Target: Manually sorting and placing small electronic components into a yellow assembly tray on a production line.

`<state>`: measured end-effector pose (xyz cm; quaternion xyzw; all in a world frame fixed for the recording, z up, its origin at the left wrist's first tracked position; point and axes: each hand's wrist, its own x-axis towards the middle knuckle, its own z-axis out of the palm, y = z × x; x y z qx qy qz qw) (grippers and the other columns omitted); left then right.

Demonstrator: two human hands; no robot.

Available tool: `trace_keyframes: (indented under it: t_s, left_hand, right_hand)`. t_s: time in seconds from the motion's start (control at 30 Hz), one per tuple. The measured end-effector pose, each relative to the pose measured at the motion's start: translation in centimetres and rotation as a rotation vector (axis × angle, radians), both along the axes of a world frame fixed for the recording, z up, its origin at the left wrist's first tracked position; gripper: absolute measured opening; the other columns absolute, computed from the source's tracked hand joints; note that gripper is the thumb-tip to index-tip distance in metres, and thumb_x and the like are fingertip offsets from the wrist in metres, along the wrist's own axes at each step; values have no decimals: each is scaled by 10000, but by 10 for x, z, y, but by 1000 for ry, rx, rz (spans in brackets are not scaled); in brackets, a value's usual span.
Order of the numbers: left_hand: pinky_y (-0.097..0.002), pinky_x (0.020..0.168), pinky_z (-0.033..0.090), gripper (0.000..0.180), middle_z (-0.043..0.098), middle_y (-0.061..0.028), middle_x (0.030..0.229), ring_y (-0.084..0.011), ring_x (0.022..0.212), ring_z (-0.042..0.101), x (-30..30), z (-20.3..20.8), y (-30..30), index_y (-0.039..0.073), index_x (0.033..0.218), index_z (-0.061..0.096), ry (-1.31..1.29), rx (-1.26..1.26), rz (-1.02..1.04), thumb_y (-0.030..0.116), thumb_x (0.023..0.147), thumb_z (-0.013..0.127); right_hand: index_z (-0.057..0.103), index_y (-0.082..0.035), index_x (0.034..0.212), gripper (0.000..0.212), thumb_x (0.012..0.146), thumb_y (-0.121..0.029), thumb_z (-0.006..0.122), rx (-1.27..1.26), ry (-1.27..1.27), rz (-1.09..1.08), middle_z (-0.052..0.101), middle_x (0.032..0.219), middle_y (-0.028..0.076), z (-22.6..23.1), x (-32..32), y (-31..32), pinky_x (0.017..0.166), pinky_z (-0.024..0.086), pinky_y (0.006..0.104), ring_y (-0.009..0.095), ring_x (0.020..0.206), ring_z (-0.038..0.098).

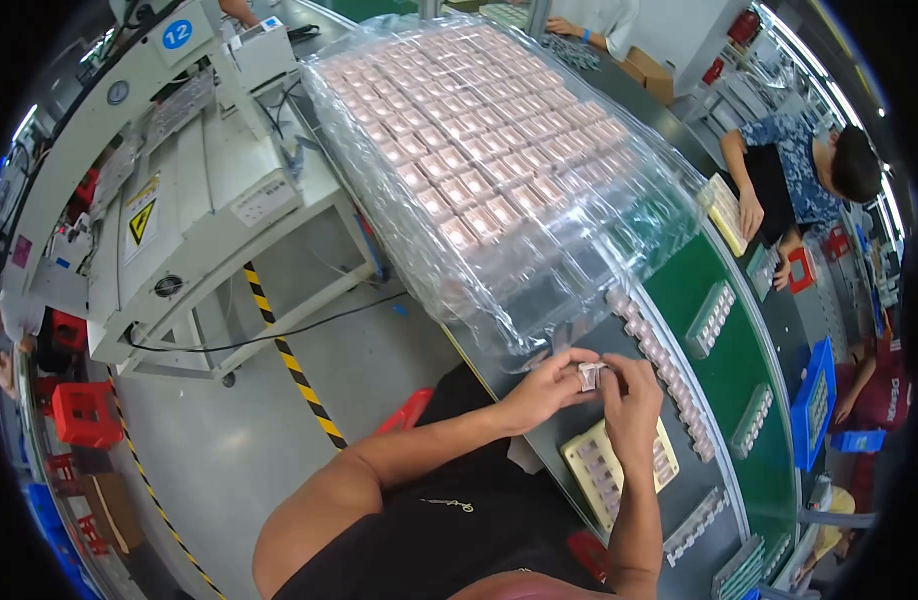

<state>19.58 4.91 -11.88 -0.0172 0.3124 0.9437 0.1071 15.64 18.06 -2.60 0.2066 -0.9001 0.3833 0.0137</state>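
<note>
Between my two hands, over the near part of the dark workbench, is a small whitish-pink squarish piece (590,376). My left hand (551,388) pinches it from the left side. The fingers of my right hand (631,396) close on its right side. Below my right hand lies a cream tray-like fixture (590,470) with rows of slots, partly covered by my forearm. Beyond my hands a large clear plastic blister tray (459,130) holds many small pinkish pieces in its pockets.
A row of clear pinkish parts (669,370) runs along the bench beside a green conveyor belt (739,310), which carries strips of parts (712,320). A person (794,170) works across it by a blue bin (814,405). A white machine (209,190) stands at the left.
</note>
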Motion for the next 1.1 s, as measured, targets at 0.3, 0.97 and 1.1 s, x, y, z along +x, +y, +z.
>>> trace_keyframes:
  t_s: [0.3,0.97,1.1]
  left_hand:
    - [-335,1036,470,365,518,-73,1269,-144,1199,524,-5,9,-14,26,1396,419,-12,0,84,124,1045,441]
    - [-345,1050,456,370,558,-124,1283,-188,1212,546,-11,10,-8,-6,1403,389,125,-241,235,54,1038,393]
    - [-322,994,466,361,548,-80,1231,-127,1146,529,-8,14,-8,2,1381,423,69,-180,251,85,1030,425]
  right_hand:
    - [660,-4,973,128,848,-31,673,120,314,88,601,880,147,4,-3,-25,718,487,387,303,787,610]
    - [595,11,950,162,825,-43,682,92,70,-37,652,787,138,4,-11,-37,621,493,354,238,652,620]
    - [577,6,985,187,827,-28,671,70,33,-27,634,754,125,5,-12,-35,607,489,335,211,640,613]
